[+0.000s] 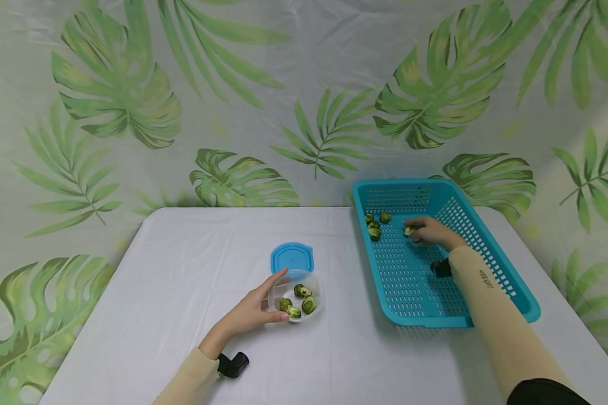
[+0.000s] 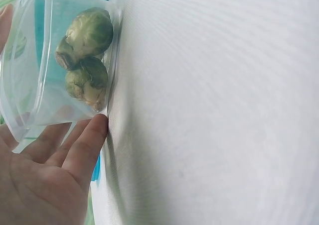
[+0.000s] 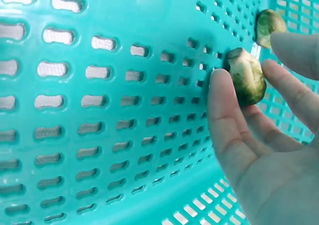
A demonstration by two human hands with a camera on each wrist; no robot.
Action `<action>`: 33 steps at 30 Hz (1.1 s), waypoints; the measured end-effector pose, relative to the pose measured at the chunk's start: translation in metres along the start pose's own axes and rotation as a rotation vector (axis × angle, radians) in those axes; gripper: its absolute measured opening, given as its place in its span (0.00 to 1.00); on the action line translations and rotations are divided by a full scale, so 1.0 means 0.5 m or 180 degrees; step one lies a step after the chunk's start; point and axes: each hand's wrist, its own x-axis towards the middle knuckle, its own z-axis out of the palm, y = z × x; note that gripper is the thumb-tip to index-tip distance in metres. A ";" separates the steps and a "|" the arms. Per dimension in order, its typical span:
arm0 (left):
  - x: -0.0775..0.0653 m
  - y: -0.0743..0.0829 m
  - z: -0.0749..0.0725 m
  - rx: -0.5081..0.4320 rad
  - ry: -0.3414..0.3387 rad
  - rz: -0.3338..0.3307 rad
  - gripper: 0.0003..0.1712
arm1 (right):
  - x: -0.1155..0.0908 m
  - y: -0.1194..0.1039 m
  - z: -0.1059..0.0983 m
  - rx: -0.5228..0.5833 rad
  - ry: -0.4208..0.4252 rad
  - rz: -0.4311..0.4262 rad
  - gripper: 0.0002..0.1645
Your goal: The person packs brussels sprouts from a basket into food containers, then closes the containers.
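My left hand (image 1: 250, 309) holds a clear plastic container (image 1: 320, 301) from its left side, thumb at the front and fingers behind. Several Brussels sprouts (image 1: 308, 305) lie inside it; the left wrist view shows two of them through the wall. Inside the blue basket (image 1: 397, 281), my right hand (image 1: 436, 232) has its fingers around one Brussels sprout (image 3: 245, 76), low over the perforated floor. Other Brussels sprouts (image 1: 374, 232) sit near the basket's left wall.
A blue lid (image 1: 292, 257) lies on the white-covered table (image 1: 197, 264), just behind the container. The basket's raised rim surrounds the right hand's workspace. Behind the table hangs a leaf-patterned cloth (image 1: 329, 67).
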 end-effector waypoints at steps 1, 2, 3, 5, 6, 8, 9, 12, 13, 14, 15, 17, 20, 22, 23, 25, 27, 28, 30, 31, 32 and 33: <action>0.000 0.001 0.000 0.0005 0.0004 -0.0002 0.52 | -0.001 0.000 0.001 -0.0018 0.0009 -0.0012 0.32; 0.000 0.002 0.000 0.0010 0.0008 -0.0005 0.51 | -0.002 -0.001 0.001 -0.0014 0.0030 -0.0018 0.32; 0.000 0.002 0.000 0.0016 0.0011 -0.0008 0.51 | -0.003 -0.002 0.002 -0.0013 0.0059 -0.0036 0.31; 0.000 0.004 0.000 0.0018 0.0015 -0.0017 0.51 | -0.008 -0.004 0.003 -0.0001 0.0124 -0.0070 0.29; 0.000 0.004 0.000 0.0016 0.0017 -0.0021 0.51 | -0.010 -0.006 0.003 0.0015 0.0157 -0.0090 0.29; 0.000 0.005 0.000 0.0009 0.0013 -0.0029 0.51 | -0.013 -0.009 0.003 0.0044 0.0206 -0.0112 0.28; 0.000 0.005 0.000 0.0005 0.0013 -0.0033 0.51 | -0.015 -0.011 0.003 0.0055 0.0220 -0.0126 0.28; 0.000 0.005 -0.001 -0.0001 0.0010 -0.0030 0.51 | -0.018 -0.015 0.001 0.0149 0.0237 -0.0137 0.27; 0.000 0.005 -0.001 -0.0001 0.0008 -0.0026 0.51 | -0.019 -0.015 -0.001 0.0170 0.0237 -0.0146 0.27; 0.000 0.005 -0.001 -0.0003 0.0009 -0.0022 0.51 | -0.018 -0.015 -0.002 0.0219 0.0230 -0.0158 0.26; 0.000 0.005 -0.001 -0.0005 0.0011 -0.0018 0.51 | -0.019 -0.016 -0.003 0.0230 0.0229 -0.0187 0.26; 0.000 0.004 -0.001 -0.0009 0.0011 -0.0012 0.51 | -0.018 -0.015 -0.007 0.0287 0.0241 -0.0243 0.24; 0.001 0.003 0.000 -0.0016 0.0010 -0.0004 0.51 | -0.020 -0.012 -0.013 0.0363 0.0255 -0.0334 0.23; 0.001 0.003 0.000 -0.0015 0.0012 -0.0007 0.51 | -0.024 -0.012 -0.017 0.0415 0.0278 -0.0372 0.21; 0.001 0.003 0.000 -0.0012 0.0013 -0.0008 0.51 | -0.026 -0.013 -0.018 0.0455 0.0285 -0.0371 0.21; 0.001 0.002 0.001 -0.0005 0.0014 -0.0009 0.51 | -0.031 -0.016 -0.021 0.0483 0.0294 -0.0421 0.20; 0.001 0.002 0.001 0.0001 0.0010 -0.0012 0.51 | -0.036 -0.021 -0.023 0.0512 0.0307 -0.0443 0.20; 0.001 0.001 0.001 0.0004 0.0009 -0.0010 0.51 | -0.039 -0.023 -0.024 0.0523 0.0305 -0.0455 0.20; 0.000 0.000 0.001 0.0002 0.0004 -0.0005 0.51 | -0.043 -0.028 -0.026 0.0510 0.0305 -0.0491 0.20; 0.000 0.000 0.001 -0.0001 0.0002 -0.0005 0.51 | -0.045 -0.030 -0.027 0.0525 0.0307 -0.0483 0.20; 0.000 0.000 0.001 -0.0002 0.0001 -0.0007 0.52 | -0.046 -0.031 -0.027 0.0518 0.0302 -0.0489 0.20; 0.000 0.000 0.001 0.0000 0.0003 -0.0006 0.52 | -0.047 -0.032 -0.028 0.0513 0.0305 -0.0490 0.20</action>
